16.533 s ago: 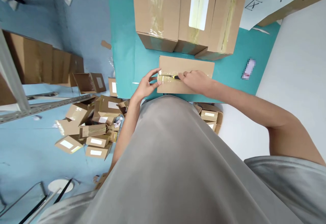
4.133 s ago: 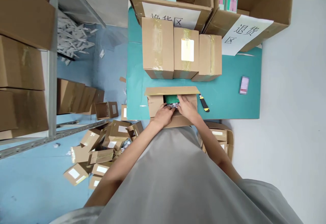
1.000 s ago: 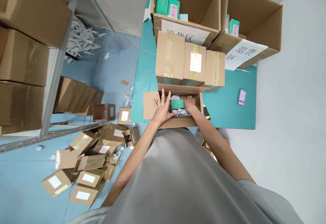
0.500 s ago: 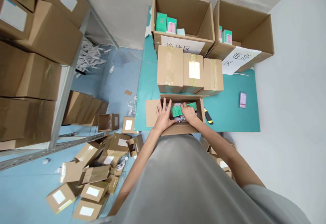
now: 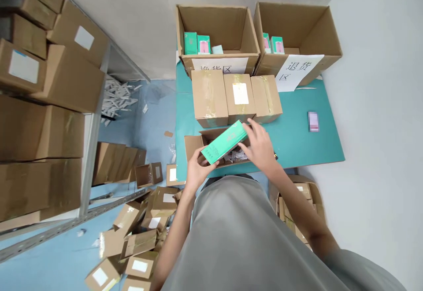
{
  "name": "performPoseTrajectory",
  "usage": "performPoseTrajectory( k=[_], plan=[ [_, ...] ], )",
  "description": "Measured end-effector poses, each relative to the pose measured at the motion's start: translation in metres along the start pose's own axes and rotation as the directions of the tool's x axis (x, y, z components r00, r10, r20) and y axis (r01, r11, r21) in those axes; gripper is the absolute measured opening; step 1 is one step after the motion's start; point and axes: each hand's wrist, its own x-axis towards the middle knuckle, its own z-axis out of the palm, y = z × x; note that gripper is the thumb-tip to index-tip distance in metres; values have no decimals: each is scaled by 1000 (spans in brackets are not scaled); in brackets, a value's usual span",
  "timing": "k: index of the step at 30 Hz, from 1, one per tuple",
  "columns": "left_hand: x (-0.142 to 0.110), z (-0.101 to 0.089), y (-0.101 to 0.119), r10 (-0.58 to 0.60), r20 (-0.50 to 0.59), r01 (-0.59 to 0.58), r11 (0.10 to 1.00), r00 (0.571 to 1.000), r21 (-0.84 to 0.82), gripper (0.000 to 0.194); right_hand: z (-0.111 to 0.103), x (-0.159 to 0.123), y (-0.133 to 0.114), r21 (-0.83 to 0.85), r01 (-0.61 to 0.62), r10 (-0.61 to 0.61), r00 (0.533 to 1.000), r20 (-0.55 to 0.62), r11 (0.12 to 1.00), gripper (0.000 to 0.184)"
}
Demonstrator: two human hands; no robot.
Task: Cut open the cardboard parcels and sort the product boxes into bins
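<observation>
A long green product box (image 5: 224, 142) is held tilted above an open cardboard carton (image 5: 193, 144). My left hand (image 5: 197, 170) grips its lower left end, and my right hand (image 5: 259, 144) has its fingers and thumb around the upper right end. Crumpled packing paper (image 5: 236, 154) shows inside the carton below. The carton's near side is partly hidden by my hands and the green box. Of the cutter on the table, only a small end (image 5: 276, 156) peeks out beside my right wrist.
Three sealed cartons (image 5: 209, 99) stand behind the open one on the teal table (image 5: 297, 136). Two large open boxes (image 5: 218, 64), (image 5: 299, 48) with paper signs hold smaller green boxes. A pixelated item (image 5: 313, 121) lies at right. Shelved cartons (image 5: 62, 132) and discarded boxes (image 5: 142, 242) are at left.
The green box has come up out of the carton and is now tilted between both hands. My left hand has moved from the carton's inside to the box's end. The view has shifted.
</observation>
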Motion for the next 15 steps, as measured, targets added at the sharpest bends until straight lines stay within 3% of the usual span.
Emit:
performPoseTrajectory(
  k=[2, 5, 11, 15],
  plan=[
    [-2, 1, 3, -82, -8, 80, 989, 997, -124, 75, -7, 5, 13, 229, -27, 58, 990, -129, 973, 59],
    [-5, 9, 4, -151, 29, 154, 962, 988, -226, 81, -13, 16, 21, 464, 40, 54, 981, -187, 885, 36],
    [-17, 38, 5, -242, 68, 245, 854, 968, -458, 80, -28, 34, 8, 565, 162, 8, 958, -287, 809, 34],
    [-20, 53, 11, -262, 143, 291, 716, 955, -634, 46, -35, 47, 1, 561, 142, 45, 951, -307, 816, 31]
  ],
)
